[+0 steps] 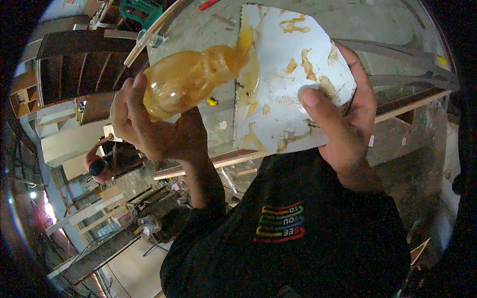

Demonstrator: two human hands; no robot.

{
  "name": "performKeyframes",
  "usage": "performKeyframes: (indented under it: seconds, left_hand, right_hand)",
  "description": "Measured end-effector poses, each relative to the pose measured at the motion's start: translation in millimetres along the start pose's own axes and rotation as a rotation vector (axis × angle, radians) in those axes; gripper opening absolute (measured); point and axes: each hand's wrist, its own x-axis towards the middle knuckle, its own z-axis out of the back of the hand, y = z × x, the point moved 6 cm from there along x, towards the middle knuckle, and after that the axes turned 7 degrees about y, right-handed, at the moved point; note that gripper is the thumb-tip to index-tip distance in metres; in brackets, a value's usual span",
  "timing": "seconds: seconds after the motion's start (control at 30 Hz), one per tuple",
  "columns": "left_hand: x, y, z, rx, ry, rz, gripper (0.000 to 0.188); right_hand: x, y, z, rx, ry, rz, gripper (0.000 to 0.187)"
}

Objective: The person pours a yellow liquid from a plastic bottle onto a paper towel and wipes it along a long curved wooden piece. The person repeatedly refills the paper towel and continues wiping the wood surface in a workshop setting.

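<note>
My left hand (159,131) is wrapped round a clear plastic bottle (179,82) of amber, glue-like liquid. The bottle is tilted, its mouth against or just over the left edge of a white flat spreader (278,107) with a finely toothed edge. Thick yellow liquid (252,77) lies along that edge beside the mouth. My right hand (343,111) grips the spreader from its right side, thumb on top and fingers behind. Dried brownish smears mark its white face.
Beyond my hands spreads a large grey panel (208,35) with wooden strips along its edge. At the left another person (112,161) bends over pale boards. A dark slatted wooden unit (74,67) and a green plastic chair (141,12) stand farther off.
</note>
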Motion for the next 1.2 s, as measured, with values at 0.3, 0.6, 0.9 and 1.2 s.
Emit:
performKeyframes:
  seconds: [0.3, 0.6, 0.9, 1.2]
  left_hand:
    - [-16, 12, 0, 0.029, 0.009, 0.046, 0.052]
    - [-37, 10, 4, 0.04, 0.055, 0.135, 0.05]
    - [-51, 13, 12, 0.02, 0.072, 0.179, 0.05]
    - [-63, 14, 13, 0.018, 0.116, 0.238, 0.043]
  right_hand:
    - [10, -15, -7, -0.017, -0.007, -0.023, 0.059]
    - [18, -24, 2, 0.0, -0.072, -0.002, 0.052]
    - [24, -35, 10, 0.005, -0.126, 0.019, 0.053]
    - [25, -43, 10, 0.019, -0.173, 0.029, 0.053]
